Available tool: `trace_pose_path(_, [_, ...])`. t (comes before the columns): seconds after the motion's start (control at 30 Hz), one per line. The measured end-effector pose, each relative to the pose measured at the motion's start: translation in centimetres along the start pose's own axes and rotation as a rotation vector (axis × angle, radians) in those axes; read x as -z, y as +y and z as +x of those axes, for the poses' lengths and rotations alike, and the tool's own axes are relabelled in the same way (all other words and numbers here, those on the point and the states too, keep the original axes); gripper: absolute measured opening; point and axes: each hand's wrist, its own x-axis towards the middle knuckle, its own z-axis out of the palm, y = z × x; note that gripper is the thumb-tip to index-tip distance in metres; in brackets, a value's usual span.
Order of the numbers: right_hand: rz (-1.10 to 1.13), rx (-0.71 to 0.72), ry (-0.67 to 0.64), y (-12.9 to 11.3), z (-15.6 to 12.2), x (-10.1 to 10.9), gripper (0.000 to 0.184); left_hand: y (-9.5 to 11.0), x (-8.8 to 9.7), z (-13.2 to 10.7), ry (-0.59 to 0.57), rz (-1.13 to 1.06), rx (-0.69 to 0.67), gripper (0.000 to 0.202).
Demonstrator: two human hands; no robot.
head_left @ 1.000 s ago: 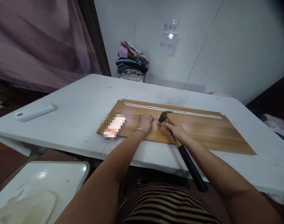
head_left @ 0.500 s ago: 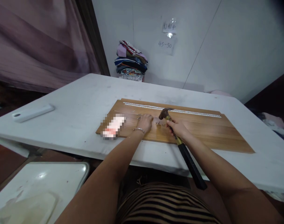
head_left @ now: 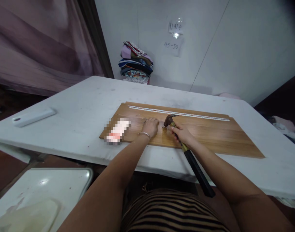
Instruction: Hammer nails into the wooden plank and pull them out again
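Note:
A long wooden board (head_left: 210,135) lies on the white table (head_left: 84,106), with a pale strip (head_left: 181,113) running along its far edge. My right hand (head_left: 182,133) is closed round a hammer (head_left: 186,151), gripping it close to the head; the black handle sticks back toward me. The hammer head (head_left: 168,120) hangs just above the board. My left hand (head_left: 151,126), a bracelet on its wrist, rests on the board with fingers pinched together beside the hammer head; what they pinch is too small to see. A few small nails (head_left: 144,121) lie on the board nearby.
A blurred small box (head_left: 117,130) sits on the board's left end. A white flat object (head_left: 33,116) lies at the table's left edge. Folded clothes (head_left: 136,62) are stacked against the wall, under paper notes (head_left: 174,35). A white tray-like surface (head_left: 41,193) stands low to my left.
The hammer head rose a little half a second ago and has now come back down toward the board near my left fingers. My left hand has stayed in place.

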Motion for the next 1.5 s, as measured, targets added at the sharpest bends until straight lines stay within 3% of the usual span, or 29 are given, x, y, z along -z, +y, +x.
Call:
trace_pose_path(0.27, [0.084, -0.079, 0.060, -0.16, 0.03, 0.34, 0.002, -0.23, -0.34, 0.03, 0.023, -0.013, -0.005, 0.032])
trace_pose_path(0.77, [0.090, -0.032, -0.012, 0.10, 0.03, -0.15, 0.009, 0.04, -0.01, -0.05, 0.018, 0.018, -0.002, 0.033])
trace_pose_path(1.13, [0.092, -0.066, 0.055, -0.18, -0.02, 0.32, 0.008, -0.38, -0.34, 0.08, 0.009, -0.006, 0.002, 0.034])
trace_pose_path(1.5, [0.118, -0.027, -0.022, 0.61, 0.21, -0.14, 0.010, -0.62, -0.70, 0.12, 0.030, 0.001, -0.010, 0.031])
